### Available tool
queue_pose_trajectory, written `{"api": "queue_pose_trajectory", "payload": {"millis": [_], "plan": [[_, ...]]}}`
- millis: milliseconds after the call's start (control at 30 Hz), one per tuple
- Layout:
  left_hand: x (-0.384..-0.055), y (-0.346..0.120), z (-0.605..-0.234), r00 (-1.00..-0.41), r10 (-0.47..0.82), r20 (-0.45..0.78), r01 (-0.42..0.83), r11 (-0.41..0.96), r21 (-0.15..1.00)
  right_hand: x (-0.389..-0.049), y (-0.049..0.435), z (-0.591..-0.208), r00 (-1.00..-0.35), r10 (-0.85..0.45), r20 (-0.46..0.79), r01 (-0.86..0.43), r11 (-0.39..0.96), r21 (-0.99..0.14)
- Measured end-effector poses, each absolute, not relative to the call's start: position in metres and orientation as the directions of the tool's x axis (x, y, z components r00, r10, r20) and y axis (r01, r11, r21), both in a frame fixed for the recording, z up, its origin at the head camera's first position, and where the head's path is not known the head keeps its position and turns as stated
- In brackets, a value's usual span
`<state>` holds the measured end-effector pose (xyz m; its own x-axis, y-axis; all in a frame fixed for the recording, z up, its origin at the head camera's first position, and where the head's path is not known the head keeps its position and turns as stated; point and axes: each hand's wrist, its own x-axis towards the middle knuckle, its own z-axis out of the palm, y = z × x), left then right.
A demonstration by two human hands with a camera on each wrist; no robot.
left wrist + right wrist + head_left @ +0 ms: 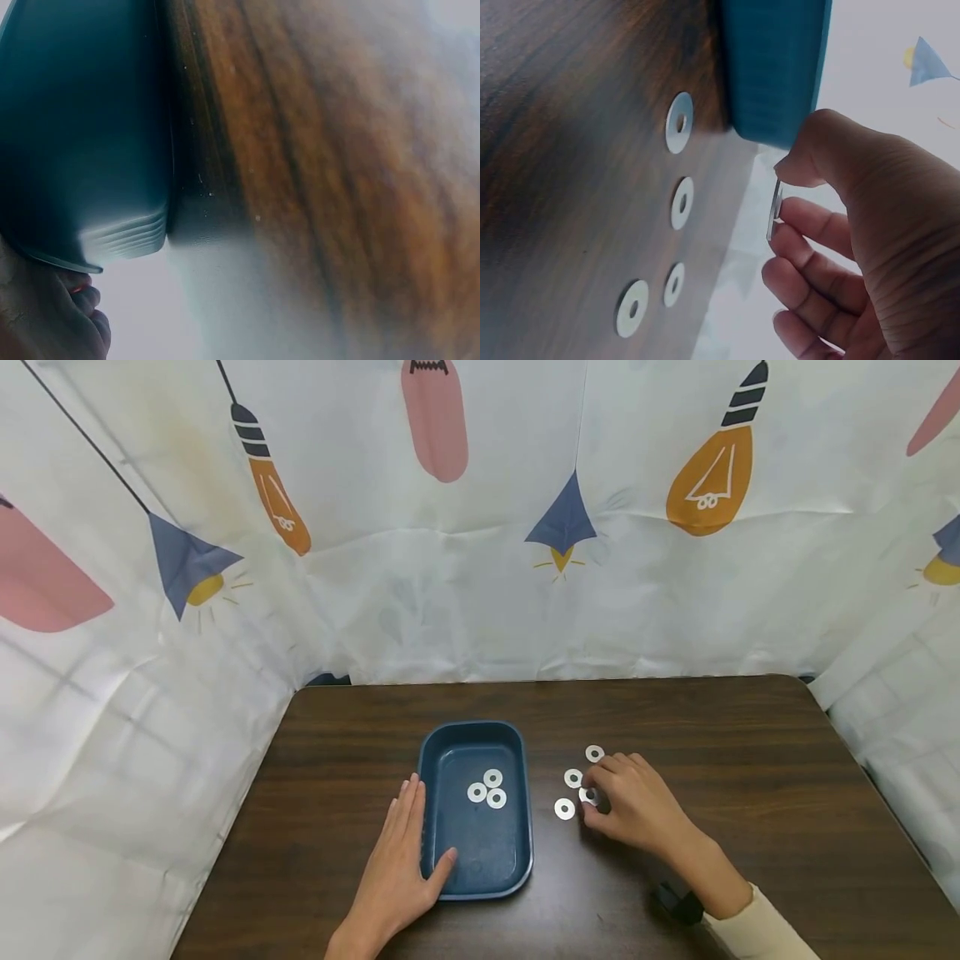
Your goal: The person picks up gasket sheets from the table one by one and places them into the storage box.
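My right hand [637,802] pinches a flat metal washer [774,212] between thumb and fingertips, just above the tabletop. Several more washers [679,124] lie flat on the wood in the right wrist view, some beside the hand and one [565,809] nearest the tray. A blue rectangular tray [472,860] stands left of them, with three washers [496,798] touching in a cluster on its floor. Along the tray's left side rests my left hand [397,860], fingers straight and thumb over the near left rim. The left wrist view shows the tray's outer wall [82,135] close up.
The dark wooden table [750,793] extends on both sides of the tray. White curtains [465,602] printed with lamps and bulbs hang behind and beside it. A black device [678,902] sits at my right wrist, by a cream sleeve [757,931].
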<state>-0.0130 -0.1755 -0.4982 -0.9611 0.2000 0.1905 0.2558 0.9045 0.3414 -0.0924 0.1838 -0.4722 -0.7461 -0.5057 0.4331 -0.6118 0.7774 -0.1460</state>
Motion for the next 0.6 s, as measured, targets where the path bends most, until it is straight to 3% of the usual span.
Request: {"api": "queue_pose_trajectory", "payload": {"millis": [600], "plan": [[-0.012,-0.175,-0.497,-0.962,0.197,0.190,0.250,0.913,0.323,-0.100,0.152,-0.441,-0.726,-0.523,0.447,-0.649,0.735,-0.196]]}}
